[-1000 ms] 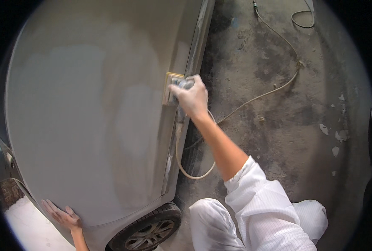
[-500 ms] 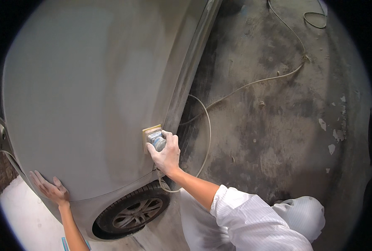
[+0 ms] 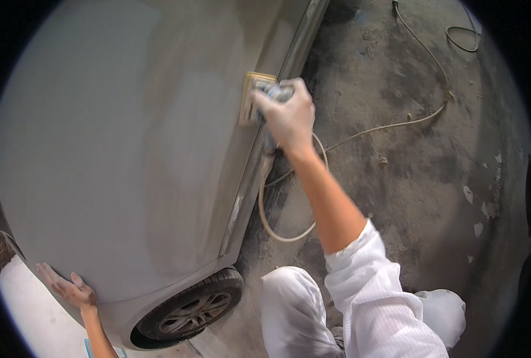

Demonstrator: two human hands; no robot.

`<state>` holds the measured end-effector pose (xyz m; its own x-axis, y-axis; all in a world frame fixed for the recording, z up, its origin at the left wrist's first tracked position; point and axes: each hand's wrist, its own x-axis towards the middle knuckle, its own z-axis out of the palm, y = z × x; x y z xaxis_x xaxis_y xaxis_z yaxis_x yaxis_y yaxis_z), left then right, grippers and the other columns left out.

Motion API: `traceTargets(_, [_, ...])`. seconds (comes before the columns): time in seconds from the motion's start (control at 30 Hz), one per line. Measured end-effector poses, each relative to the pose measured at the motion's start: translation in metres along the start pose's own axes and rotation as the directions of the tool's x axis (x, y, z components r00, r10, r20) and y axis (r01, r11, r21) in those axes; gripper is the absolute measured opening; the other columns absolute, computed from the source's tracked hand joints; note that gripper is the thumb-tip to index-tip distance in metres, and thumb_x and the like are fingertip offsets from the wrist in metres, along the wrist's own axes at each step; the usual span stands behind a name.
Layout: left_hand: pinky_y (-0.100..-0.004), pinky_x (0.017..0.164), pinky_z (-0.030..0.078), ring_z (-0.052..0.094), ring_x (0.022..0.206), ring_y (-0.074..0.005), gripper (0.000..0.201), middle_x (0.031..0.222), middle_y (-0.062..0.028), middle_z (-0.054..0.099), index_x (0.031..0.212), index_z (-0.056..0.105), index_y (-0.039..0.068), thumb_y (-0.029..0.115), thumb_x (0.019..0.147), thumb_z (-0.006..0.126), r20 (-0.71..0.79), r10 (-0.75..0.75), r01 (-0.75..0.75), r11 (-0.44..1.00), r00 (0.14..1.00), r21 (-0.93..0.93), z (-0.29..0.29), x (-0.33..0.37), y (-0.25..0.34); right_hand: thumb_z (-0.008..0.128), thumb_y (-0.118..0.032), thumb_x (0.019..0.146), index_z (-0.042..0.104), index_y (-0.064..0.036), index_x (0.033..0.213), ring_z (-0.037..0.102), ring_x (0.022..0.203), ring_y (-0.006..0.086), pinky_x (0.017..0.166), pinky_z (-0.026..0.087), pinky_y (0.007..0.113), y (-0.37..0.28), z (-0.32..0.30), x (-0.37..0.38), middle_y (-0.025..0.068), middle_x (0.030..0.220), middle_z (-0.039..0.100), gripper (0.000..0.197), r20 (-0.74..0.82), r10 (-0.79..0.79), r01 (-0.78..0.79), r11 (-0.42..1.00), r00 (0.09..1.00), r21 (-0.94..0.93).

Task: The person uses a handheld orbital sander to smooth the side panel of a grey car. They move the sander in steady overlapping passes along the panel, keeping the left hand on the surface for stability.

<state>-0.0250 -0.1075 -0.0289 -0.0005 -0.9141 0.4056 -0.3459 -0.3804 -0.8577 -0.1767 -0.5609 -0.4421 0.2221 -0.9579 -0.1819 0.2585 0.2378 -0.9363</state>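
My right hand (image 3: 289,113), whitened with dust, grips an air sander (image 3: 270,94) with a blue body. Its rectangular yellow-edged pad (image 3: 248,100) rests against the lower part of a grey car panel (image 3: 116,131), close to the sill. A pale air hose (image 3: 262,209) leaves the sander's lower end and loops down beside the car. On the left, my left hand (image 3: 71,291) lies flat with spread fingers on the panel's edge, and it holds nothing.
Below the panel stands a car wheel (image 3: 196,310) with a spoked rim. The hose runs on over the stained concrete floor (image 3: 367,197) to the far right. White paint flakes (image 3: 468,194) lie on the right. My bent knee (image 3: 292,298) is in white cloth near the wheel.
My right hand has carried the sander up and to the right along the panel's lower edge, and its hose loop has shifted along. My left hand stays on the panel.
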Motion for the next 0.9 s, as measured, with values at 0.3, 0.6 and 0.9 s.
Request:
traceTargets(0.3, [-0.0587, 0.136, 0.024, 0.029, 0.165, -0.0455, 0.08, 0.177, -0.0274, 0.03, 0.171, 0.03, -0.006, 0.051, 0.114, 0.037, 0.014, 0.035, -0.036, 0.999, 0.999, 0.036, 0.0, -0.003, -0.006, 0.097, -0.041, 0.082, 0.071, 0.0045, 0.112, 0.069, 0.086, 0.0167, 0.078, 0.057, 0.035, -0.043, -0.026, 0.137, 0.0126, 0.098, 0.074, 0.06, -0.02, -0.155, 0.155, 0.987, 0.988, 0.051])
traceTargets(0.6, [-0.0558, 0.137, 0.023, 0.028, 0.167, -0.0417, 0.079, 0.179, -0.0255, 0.03, 0.172, 0.031, -0.002, 0.047, 0.112, 0.041, -0.009, 0.051, -0.051, 0.999, 0.999, 0.0, -0.002, 0.0, 0.0, 0.092, -0.038, 0.078, 0.071, 0.0055, 0.117, 0.08, 0.103, 0.039, 0.097, 0.061, 0.047, -0.003, 0.001, 0.002, 0.0255, 0.107, 0.081, 0.062, -0.069, -0.123, 0.124, 0.992, 0.99, 0.007])
traceTargets(0.9, [-0.0525, 0.136, 0.025, 0.031, 0.166, -0.0396, 0.075, 0.179, -0.0234, 0.032, 0.17, 0.037, -0.004, 0.043, 0.113, 0.045, -0.065, 0.028, -0.029, 0.999, 0.997, -0.017, -0.002, 0.005, 0.008, 0.09, -0.031, 0.086, 0.055, -0.0035, 0.139, 0.071, 0.101, 0.0451, 0.086, 0.06, 0.054, 0.057, 0.038, -0.213, 0.024, 0.119, 0.057, 0.069, 0.126, -0.128, 0.14, 0.985, 0.984, -0.098])
